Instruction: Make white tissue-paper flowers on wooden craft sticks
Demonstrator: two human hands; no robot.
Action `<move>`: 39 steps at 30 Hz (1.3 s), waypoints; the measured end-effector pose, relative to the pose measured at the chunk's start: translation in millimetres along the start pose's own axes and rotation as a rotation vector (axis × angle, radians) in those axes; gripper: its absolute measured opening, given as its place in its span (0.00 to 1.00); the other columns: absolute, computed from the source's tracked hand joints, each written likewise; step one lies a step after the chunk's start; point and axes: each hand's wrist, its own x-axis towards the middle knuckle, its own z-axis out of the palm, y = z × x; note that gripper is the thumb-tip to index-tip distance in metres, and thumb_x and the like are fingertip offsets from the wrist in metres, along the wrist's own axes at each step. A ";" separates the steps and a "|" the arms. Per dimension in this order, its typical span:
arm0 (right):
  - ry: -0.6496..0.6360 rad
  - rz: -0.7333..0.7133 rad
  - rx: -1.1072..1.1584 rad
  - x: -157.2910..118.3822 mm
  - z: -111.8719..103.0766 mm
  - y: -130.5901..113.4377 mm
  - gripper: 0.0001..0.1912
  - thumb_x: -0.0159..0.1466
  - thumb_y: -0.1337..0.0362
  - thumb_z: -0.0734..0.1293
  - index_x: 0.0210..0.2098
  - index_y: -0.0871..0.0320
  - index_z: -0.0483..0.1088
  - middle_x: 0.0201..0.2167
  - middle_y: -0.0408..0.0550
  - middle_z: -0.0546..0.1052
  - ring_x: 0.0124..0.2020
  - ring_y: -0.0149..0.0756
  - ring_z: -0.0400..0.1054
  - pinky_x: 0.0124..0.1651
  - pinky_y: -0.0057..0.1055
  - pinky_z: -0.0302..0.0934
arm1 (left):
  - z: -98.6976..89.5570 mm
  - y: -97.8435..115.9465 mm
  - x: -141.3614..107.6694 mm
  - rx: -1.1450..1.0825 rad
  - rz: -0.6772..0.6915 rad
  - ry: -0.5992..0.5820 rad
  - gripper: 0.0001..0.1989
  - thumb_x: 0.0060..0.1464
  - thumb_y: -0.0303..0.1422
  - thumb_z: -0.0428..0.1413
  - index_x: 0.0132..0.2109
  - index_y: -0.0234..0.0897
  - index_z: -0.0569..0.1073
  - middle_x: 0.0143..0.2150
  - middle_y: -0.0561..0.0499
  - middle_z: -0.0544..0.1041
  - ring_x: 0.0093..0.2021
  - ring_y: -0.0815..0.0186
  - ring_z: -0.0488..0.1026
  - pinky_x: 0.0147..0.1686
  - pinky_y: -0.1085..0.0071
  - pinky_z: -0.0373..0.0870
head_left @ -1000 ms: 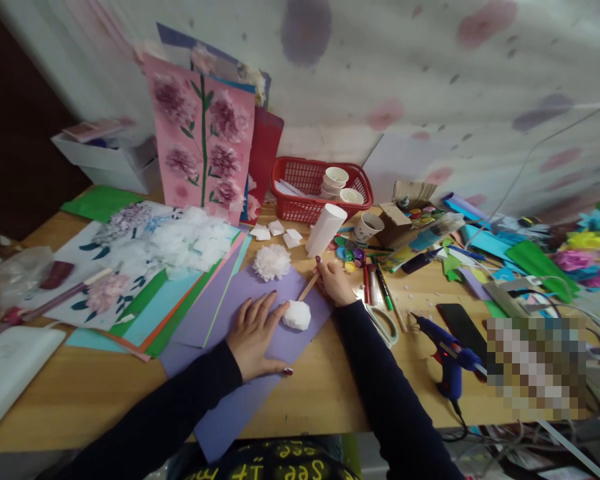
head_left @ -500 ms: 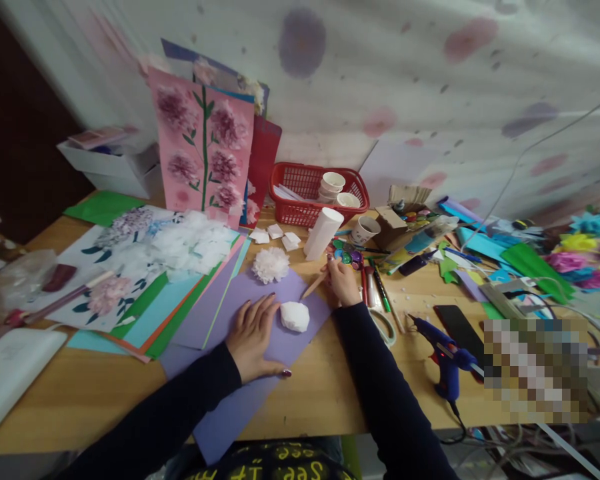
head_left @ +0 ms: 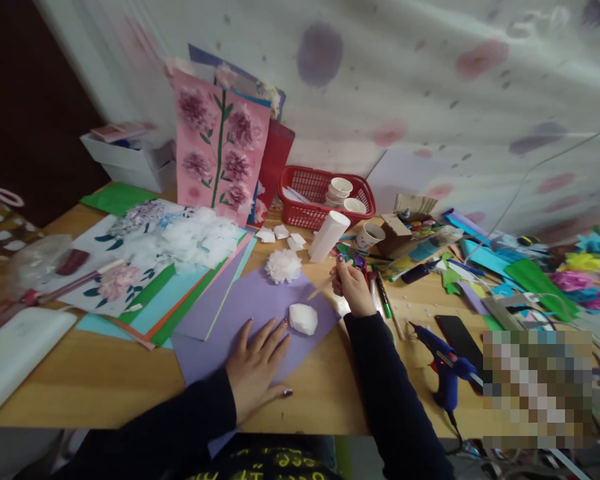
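Broadly, a wooden surface (head_left: 325,403) carries everything within reach. Next in size comes a purple sheet (head_left: 230,313), lying flat, with a loose stack of coloured paper (head_left: 155,310) to its left. Behind that stack stands a pink panel (head_left: 223,147) bearing flowers and a green stem. A red basket (head_left: 305,215) sits at the back, holding paper cups (head_left: 340,189). On the purple sheet rests the left hand (head_left: 257,363), palm down, fingers spread and gripping nothing. Farther right, the right hand (head_left: 351,285) is closed around a brown stick (head_left: 321,289), whose tip points down-left. Behind it is a white roll (head_left: 329,237). A ruffled white flower (head_left: 283,267) lies at the purple sheet's far edge. Smaller, a white wad (head_left: 303,319) sits on that sheet, just beside the left fingertips and near the stick's tip.
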 end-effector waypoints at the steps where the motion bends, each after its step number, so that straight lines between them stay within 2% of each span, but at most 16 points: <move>1: -0.006 -0.002 -0.023 2.1 1.6 1.0 0.34 0.49 0.27 0.57 0.20 0.55 0.58 0.10 0.32 0.50 0.10 0.23 0.45 0.13 0.24 0.40 | -0.8 -2.6 -1.5 0.004 0.028 0.000 0.34 0.55 0.57 0.46 0.61 0.40 0.65 0.65 0.44 0.63 0.66 0.56 0.53 0.64 0.49 0.35; 4: -0.042 -0.026 -0.110 9.9 13.7 1.8 0.35 0.49 0.26 0.53 0.20 0.55 0.58 0.10 0.32 0.51 0.11 0.24 0.46 0.14 0.25 0.41 | -4.1 -8.6 -5.4 -0.011 0.075 -0.008 0.31 0.58 0.54 0.46 0.61 0.41 0.65 0.65 0.45 0.63 0.66 0.58 0.52 0.65 0.52 0.33; 7: -0.115 -0.074 -0.234 17.6 31.4 -4.6 0.36 0.54 0.28 0.50 0.19 0.55 0.60 0.11 0.35 0.55 0.13 0.25 0.50 0.17 0.25 0.45 | -7.5 -12.0 -6.7 -0.040 0.091 -0.038 0.31 0.58 0.54 0.46 0.61 0.42 0.64 0.66 0.47 0.61 0.66 0.59 0.52 0.64 0.52 0.33; 12: -0.289 -0.175 -0.506 25.6 54.0 -33.0 0.31 0.63 0.40 0.55 0.18 0.58 0.65 0.14 0.40 0.64 0.18 0.27 0.59 0.26 0.25 0.53 | -5.4 -9.7 -3.7 -0.061 0.050 -0.076 0.30 0.58 0.53 0.46 0.62 0.43 0.62 0.67 0.46 0.59 0.66 0.57 0.52 0.63 0.50 0.40; 18: -0.511 -0.284 -0.752 26.9 70.5 -58.4 0.25 0.66 0.52 0.59 0.18 0.59 0.69 0.17 0.42 0.70 0.23 0.28 0.63 0.32 0.25 0.53 | 5.2 16.2 10.5 -0.106 -0.092 -0.053 0.31 0.58 0.50 0.48 0.62 0.38 0.63 0.67 0.42 0.58 0.66 0.50 0.52 0.61 0.44 0.48; 22: -0.571 -0.425 -0.958 30.6 79.5 -67.0 0.23 0.68 0.57 0.57 0.21 0.60 0.71 0.21 0.44 0.73 0.25 0.28 0.64 0.33 0.24 0.53 | 5.8 38.4 24.7 -0.133 -0.244 -0.076 0.30 0.59 0.45 0.49 0.63 0.35 0.60 0.68 0.39 0.54 0.67 0.49 0.49 0.60 0.43 0.49; 25: -0.605 -0.542 -1.120 32.7 86.2 -69.7 0.22 0.69 0.61 0.55 0.25 0.61 0.73 0.24 0.46 0.76 0.27 0.28 0.66 0.34 0.24 0.53 | 6.5 48.1 31.5 -0.152 -0.285 -0.084 0.29 0.59 0.41 0.49 0.64 0.31 0.58 0.69 0.37 0.53 0.68 0.48 0.47 0.60 0.42 0.48; 30: -0.698 -0.531 -1.252 28.7 95.3 -67.2 0.23 0.68 0.61 0.56 0.22 0.61 0.74 0.21 0.47 0.76 0.25 0.29 0.67 0.31 0.26 0.52 | 9.0 47.3 34.5 -0.170 -0.243 -0.074 0.28 0.62 0.41 0.44 0.64 0.31 0.58 0.67 0.37 0.56 0.66 0.50 0.52 0.60 0.39 0.48; 35: -0.725 -0.546 -1.347 27.3 101.7 -73.7 0.23 0.69 0.61 0.55 0.25 0.60 0.75 0.24 0.49 0.77 0.27 0.31 0.68 0.32 0.27 0.51 | 5.3 39.6 37.5 -0.143 -0.176 -0.101 0.30 0.61 0.44 0.46 0.64 0.29 0.59 0.66 0.36 0.59 0.63 0.51 0.55 0.59 0.43 0.52; 39: -0.771 -0.551 -1.402 29.0 107.0 -79.2 0.23 0.69 0.61 0.55 0.25 0.60 0.75 0.24 0.48 0.77 0.27 0.31 0.68 0.32 0.27 0.51 | 4.1 37.4 39.3 -0.132 -0.148 -0.100 0.30 0.60 0.46 0.46 0.63 0.31 0.60 0.65 0.35 0.60 0.63 0.50 0.55 0.60 0.41 0.48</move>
